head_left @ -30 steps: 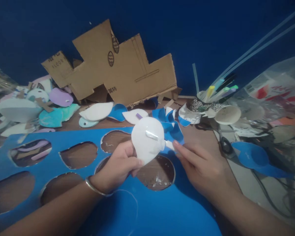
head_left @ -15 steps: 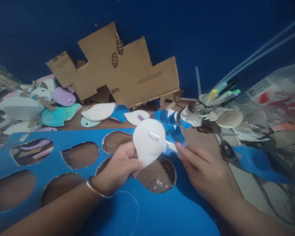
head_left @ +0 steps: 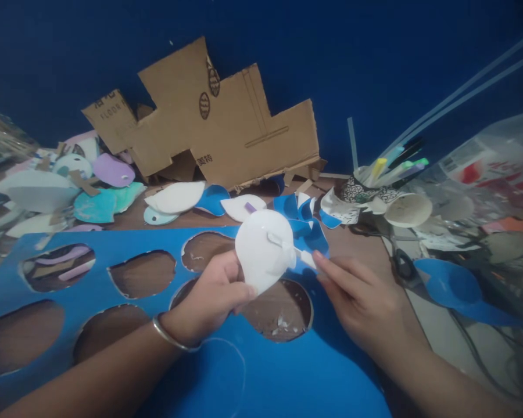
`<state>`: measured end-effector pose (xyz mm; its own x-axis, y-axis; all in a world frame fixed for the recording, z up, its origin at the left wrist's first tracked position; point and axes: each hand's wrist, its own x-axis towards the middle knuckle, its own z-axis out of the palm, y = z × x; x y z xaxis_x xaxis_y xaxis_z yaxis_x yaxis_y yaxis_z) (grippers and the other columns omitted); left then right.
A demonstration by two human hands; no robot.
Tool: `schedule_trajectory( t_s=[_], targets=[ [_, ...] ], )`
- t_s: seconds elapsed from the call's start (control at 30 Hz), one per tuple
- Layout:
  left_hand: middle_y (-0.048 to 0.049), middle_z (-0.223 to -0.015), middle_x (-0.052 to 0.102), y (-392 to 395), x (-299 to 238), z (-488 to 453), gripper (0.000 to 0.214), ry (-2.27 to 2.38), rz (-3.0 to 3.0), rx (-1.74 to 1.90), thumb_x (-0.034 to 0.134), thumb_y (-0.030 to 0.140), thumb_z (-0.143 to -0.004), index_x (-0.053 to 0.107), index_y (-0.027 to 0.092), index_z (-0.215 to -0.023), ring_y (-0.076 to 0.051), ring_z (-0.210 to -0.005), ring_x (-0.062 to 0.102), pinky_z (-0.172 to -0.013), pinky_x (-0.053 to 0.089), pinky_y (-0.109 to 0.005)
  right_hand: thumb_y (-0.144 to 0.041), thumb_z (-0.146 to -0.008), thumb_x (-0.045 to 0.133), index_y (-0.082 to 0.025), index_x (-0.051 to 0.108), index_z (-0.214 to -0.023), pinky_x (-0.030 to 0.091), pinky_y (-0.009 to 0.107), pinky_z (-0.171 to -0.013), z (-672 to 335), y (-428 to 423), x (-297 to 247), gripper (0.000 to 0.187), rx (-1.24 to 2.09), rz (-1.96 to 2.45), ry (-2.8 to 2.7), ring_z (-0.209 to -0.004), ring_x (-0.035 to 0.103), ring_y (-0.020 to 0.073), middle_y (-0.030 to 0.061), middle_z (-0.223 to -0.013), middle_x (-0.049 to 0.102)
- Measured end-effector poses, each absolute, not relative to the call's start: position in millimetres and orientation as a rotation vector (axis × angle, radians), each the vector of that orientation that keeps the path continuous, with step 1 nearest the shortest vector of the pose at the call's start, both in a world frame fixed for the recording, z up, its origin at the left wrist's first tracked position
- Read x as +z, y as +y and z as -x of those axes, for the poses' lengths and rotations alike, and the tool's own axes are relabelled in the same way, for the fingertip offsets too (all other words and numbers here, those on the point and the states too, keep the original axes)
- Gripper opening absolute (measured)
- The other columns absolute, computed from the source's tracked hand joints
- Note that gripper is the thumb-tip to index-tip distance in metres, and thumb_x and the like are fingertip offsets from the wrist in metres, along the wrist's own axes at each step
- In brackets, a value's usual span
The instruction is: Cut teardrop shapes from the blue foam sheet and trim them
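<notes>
My left hand (head_left: 221,288) is closed on the narrow lower end of a white teardrop-shaped cutout (head_left: 258,241), thumb on its face. Between the fingers of my right hand (head_left: 355,293) is a slim white-handled tool (head_left: 307,259). Its narrow, flat, shiny end lies over the cutout's white face, apparently touching it. A thin whitish film or shaving shows at the cutout's right edge, too blurred to tell which. Beneath both hands lies a blue sheet (head_left: 314,371) with several rounded holes cut through it. White scraps (head_left: 283,324) lie inside the hole below the cutout.
A cut cardboard piece (head_left: 226,128) leans against the blue wall. Fish-like and leaf-like cutouts (head_left: 35,191) pile up at the left. Back right stand a patterned cup of markers (head_left: 364,188) and a plastic bag (head_left: 479,162). Scissors (head_left: 401,264) and a blue offcut (head_left: 453,281) lie at right.
The tool's flat end has shifted slightly right and turned a little on the white cutout. The film at the cutout's right edge looks more bunched. My left hand is almost still.
</notes>
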<state>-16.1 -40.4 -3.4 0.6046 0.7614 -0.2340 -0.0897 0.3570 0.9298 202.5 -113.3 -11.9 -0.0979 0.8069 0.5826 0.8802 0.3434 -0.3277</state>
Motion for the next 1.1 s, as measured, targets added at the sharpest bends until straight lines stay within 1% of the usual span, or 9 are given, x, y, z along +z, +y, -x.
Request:
schedule_trajectory(
  t_s=[0.1, 0.23, 0.4, 0.47, 0.6, 0.77, 0.83, 0.97, 1.1],
  targets=[
    [0.0024, -0.064, 0.061, -40, -3, 16, 0.035, 0.747, -1.127, 0.61, 0.057, 0.01, -0.063, 0.063, 0.015, -0.097, -0.001, -0.037, 0.029, -0.035, 0.021, -0.017, -0.013, -0.086, 0.053, -0.02, 0.064, -0.114, 0.051, 0.022, -0.063, -202, -113, -11, 0.031, -0.105, 1.462, -1.904, -0.074, 0.063, 0.0125, 0.0053, -0.087, 0.067],
    [0.0029, -0.057, 0.055, -40, -2, 15, 0.028, 0.77, -1.171, 0.564, 0.056, 0.009, -0.062, 0.065, 0.013, -0.087, -0.003, -0.039, 0.031, -0.037, 0.023, -0.018, -0.014, -0.087, 0.052, -0.022, 0.064, -0.114, 0.051, 0.023, -0.063, -202, -113, -13, 0.031, -0.146, 1.49, -1.905, -0.073, 0.062, 0.0124, 0.0043, -0.087, 0.067],
    [0.0039, -0.051, 0.05, -40, 4, 11, 0.024, 0.81, -1.174, 0.521, 0.056, 0.01, -0.061, 0.065, 0.012, -0.082, -0.004, -0.041, 0.032, -0.037, 0.023, -0.017, -0.013, -0.086, 0.053, -0.021, 0.065, -0.113, 0.05, 0.022, -0.063, -201, -114, -13, 0.03, -0.189, 1.507, -1.912, -0.073, 0.062, 0.0123, 0.0043, -0.087, 0.067],
    [0.0051, -0.048, 0.048, -40, 8, 10, 0.025, 0.805, -1.176, 0.499, 0.055, 0.009, -0.062, 0.066, 0.012, -0.084, -0.004, -0.04, 0.031, -0.037, 0.023, -0.017, -0.013, -0.086, 0.053, -0.021, 0.065, -0.113, 0.05, 0.022, -0.063, -201, -114, -14, 0.03, -0.184, 1.504, -1.916, -0.073, 0.062, 0.0126, 0.0042, -0.086, 0.067],
    [0.0031, -0.056, 0.054, -41, 8, 10, 0.032, 0.788, -1.165, 0.513, 0.056, 0.011, -0.061, 0.067, 0.012, -0.091, -0.003, -0.041, 0.031, -0.037, 0.023, -0.017, -0.013, -0.087, 0.052, -0.022, 0.064, -0.114, 0.05, 0.022, -0.064, -202, -113, -14, 0.031, -0.183, 1.503, -1.917, -0.076, 0.062, 0.0128, 0.0043, -0.089, 0.067],
    [0.0041, -0.052, 0.05, -41, -2, 15, 0.017, 0.789, -1.13, 0.541, 0.056, 0.014, -0.06, 0.062, 0.011, -0.075, -0.002, -0.038, 0.029, -0.035, 0.022, -0.016, -0.01, -0.086, 0.052, -0.019, 0.064, -0.114, 0.051, 0.022, -0.066, -203, -112, -11, 0.031, -0.147, 1.486, -1.936, -0.077, 0.062, 0.0127, 0.0055, -0.09, 0.067],
    [0.004, -0.052, 0.049, -40, -4, 16, 0.014, 0.79, -1.131, 0.541, 0.056, 0.013, -0.06, 0.061, 0.012, -0.073, -0.002, -0.038, 0.029, -0.035, 0.023, -0.016, -0.009, -0.085, 0.053, -0.017, 0.065, -0.112, 0.051, 0.022, -0.066, -204, -111, -8, 0.03, -0.133, 1.475, -1.952, -0.078, 0.062, 0.0131, 0.0066, -0.09, 0.067],
    [0.0025, -0.058, 0.054, -40, -5, 16, 0.023, 0.783, -1.129, 0.562, 0.056, 0.013, -0.061, 0.064, 0.013, -0.082, -0.003, -0.042, 0.035, -0.037, 0.026, -0.016, -0.008, -0.084, 0.054, -0.013, 0.066, -0.11, 0.051, 0.023, -0.065, -203, -111, -5, 0.029, -0.134, 1.49, -1.963, -0.076, 0.062, 0.014, 0.0086, -0.088, 0.067],
    [0.0026, -0.057, 0.053, -40, -5, 17, 0.023, 0.775, -1.111, 0.562, 0.056, 0.012, -0.061, 0.063, 0.013, -0.082, -0.004, -0.042, 0.035, -0.036, 0.024, -0.015, -0.011, -0.086, 0.053, -0.016, 0.064, -0.113, 0.051, 0.023, -0.066, -208, -110, -9, 0.03, -0.101, 1.504, -1.941, -0.078, 0.062, 0.0139, 0.0073, -0.09, 0.067]
  ],
)
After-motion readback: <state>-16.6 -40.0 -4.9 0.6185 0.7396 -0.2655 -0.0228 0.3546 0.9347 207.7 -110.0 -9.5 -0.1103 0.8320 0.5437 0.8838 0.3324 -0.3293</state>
